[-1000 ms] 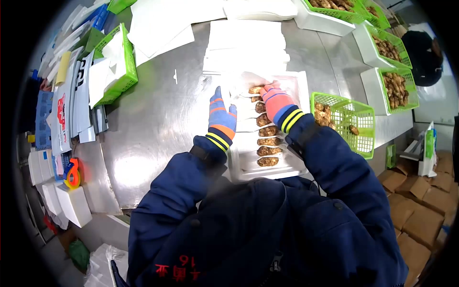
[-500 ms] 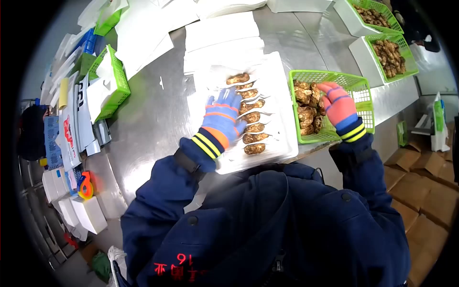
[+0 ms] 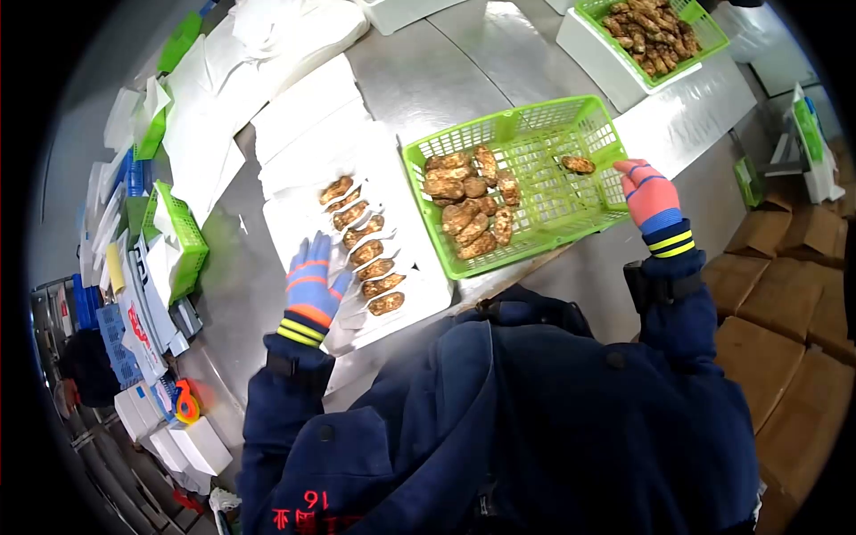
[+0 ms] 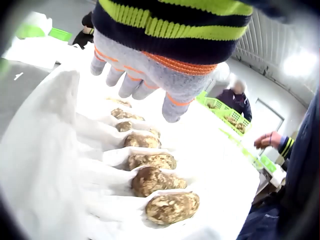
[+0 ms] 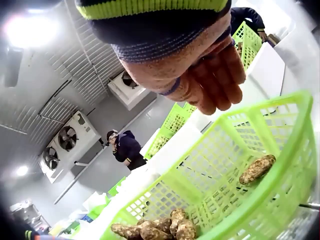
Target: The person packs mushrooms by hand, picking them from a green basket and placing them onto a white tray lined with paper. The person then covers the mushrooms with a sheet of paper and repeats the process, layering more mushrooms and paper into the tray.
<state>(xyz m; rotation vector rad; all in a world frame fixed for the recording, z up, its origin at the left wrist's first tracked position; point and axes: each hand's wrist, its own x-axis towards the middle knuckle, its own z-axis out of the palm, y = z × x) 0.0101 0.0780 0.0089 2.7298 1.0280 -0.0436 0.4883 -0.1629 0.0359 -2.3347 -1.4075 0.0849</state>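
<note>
Several brown knobbly pieces lie in a row between folds of white paper in a white tray. My gloved left hand is at the tray's left side, fingers extended; in the left wrist view the left hand is above the row and holds nothing. A green basket stands right of the tray, with several brown pieces at its left end and a single piece near its right end. At its right rim is my right hand, empty, fingers loosely bent in the right wrist view.
Another green basket of brown pieces stands at the back right on a white box. White sheets lie behind the tray. Cardboard boxes stand at the lower right. A person stands in the background.
My right hand went from the tray to the basket's pieces, then to its right rim. The left hand moved off the row to the tray's left side. The head view swung right.
</note>
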